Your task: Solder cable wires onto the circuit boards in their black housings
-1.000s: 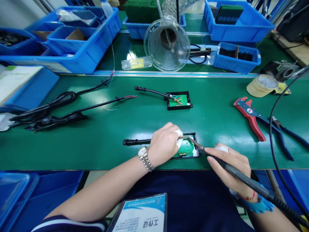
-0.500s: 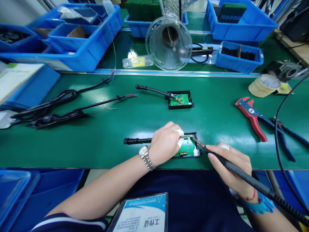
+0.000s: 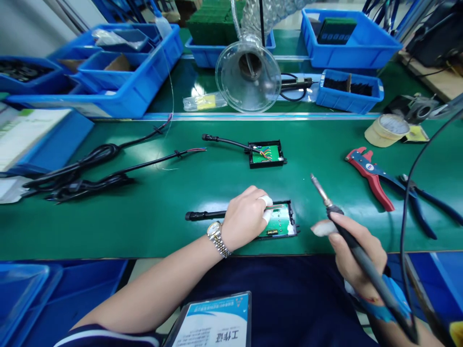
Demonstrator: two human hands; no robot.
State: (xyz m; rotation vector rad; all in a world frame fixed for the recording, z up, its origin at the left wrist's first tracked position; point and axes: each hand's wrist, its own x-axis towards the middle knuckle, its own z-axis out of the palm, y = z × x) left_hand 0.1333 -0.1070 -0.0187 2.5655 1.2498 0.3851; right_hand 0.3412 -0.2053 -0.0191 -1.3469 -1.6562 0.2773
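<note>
My left hand (image 3: 246, 216) is closed over the left part of a green circuit board (image 3: 284, 222) in a black case. Its wrapped fingertips pinch thin coloured wires (image 3: 276, 207) that lie across the board's upper edge. From under that hand a black cable (image 3: 204, 215) with a round connector runs out to the left. In my right hand (image 3: 360, 253) is a soldering iron (image 3: 320, 189), gripped like a pen. The iron's tip points up and away, apart from the board. Part of the board is hidden by my left hand.
Farther back lies another cased board (image 3: 273, 153) with a wired cable. Black cables (image 3: 97, 149) are at left; a wire stripper (image 3: 372, 176) and pliers (image 3: 434, 195) at right. A clear fume funnel (image 3: 249, 89), a tub (image 3: 385, 131) and blue bins (image 3: 349, 99) stand behind.
My right hand has drawn the soldering iron off the board, back to the right, and tilted its tip upward. My left hand keeps its place over the board. The camera view has shifted slightly.
</note>
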